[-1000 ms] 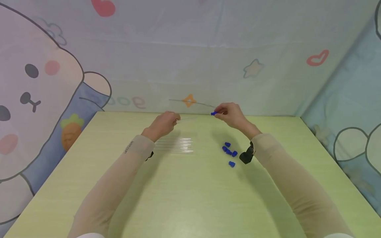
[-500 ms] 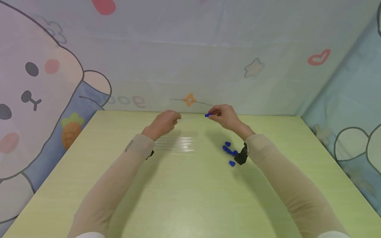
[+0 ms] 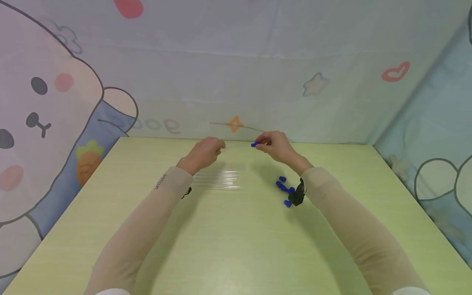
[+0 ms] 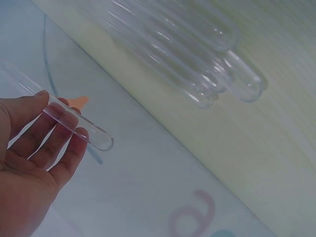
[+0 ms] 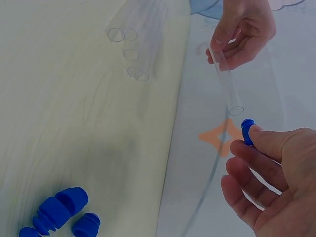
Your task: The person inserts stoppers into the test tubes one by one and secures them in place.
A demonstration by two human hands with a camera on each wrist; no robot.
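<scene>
Between thumb and fingers, my left hand pinches a clear test tube above the back of the table. The tube's rounded end shows in the left wrist view; its open mouth points toward my right hand. That hand pinches a blue ribbed stopper by thumb and index finger. In the right wrist view the stopper lies just short of the tube's mouth, with a small gap between them. Several more clear test tubes lie side by side on the table below my left hand.
Several loose blue stoppers lie on the table under my right forearm, partly behind the black wrist camera. The pale wooden table ends at a printed cloth backdrop just behind both hands.
My right hand has moved left and slightly down, bringing the blue stopper closer to the test tube's mouth. The left hand has stayed almost still.
</scene>
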